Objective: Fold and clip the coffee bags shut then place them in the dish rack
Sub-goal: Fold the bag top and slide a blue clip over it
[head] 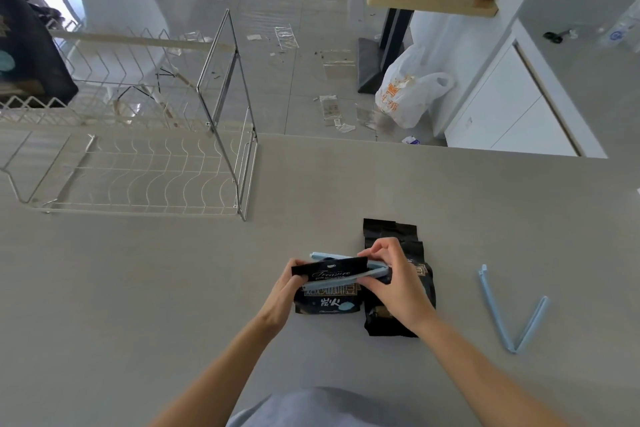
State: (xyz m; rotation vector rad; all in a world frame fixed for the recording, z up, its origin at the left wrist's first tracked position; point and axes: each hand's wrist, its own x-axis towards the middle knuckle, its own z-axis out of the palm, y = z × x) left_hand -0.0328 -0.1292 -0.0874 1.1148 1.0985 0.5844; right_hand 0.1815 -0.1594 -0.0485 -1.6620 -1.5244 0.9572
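Note:
A black coffee bag [329, 302] lies on the grey counter with its top folded over. A light blue clip [346, 279] straddles the fold. My left hand [287, 291] holds the bag's left side at the fold. My right hand [394, 284] pinches the clip's right end. A second black coffee bag [391, 236] lies just to the right, partly under my right hand, its top unfolded. Another light blue clip [512, 315] lies open in a V shape on the counter at the right. The white wire dish rack [138, 177] stands at the far left.
The counter's far edge [450, 149] runs behind the bags, with floor litter and a white plastic bag [408, 90] beyond. A dark bag [31, 55] stands in the rack's upper tier at far left. My grey shirt [311, 409] shows at the bottom.

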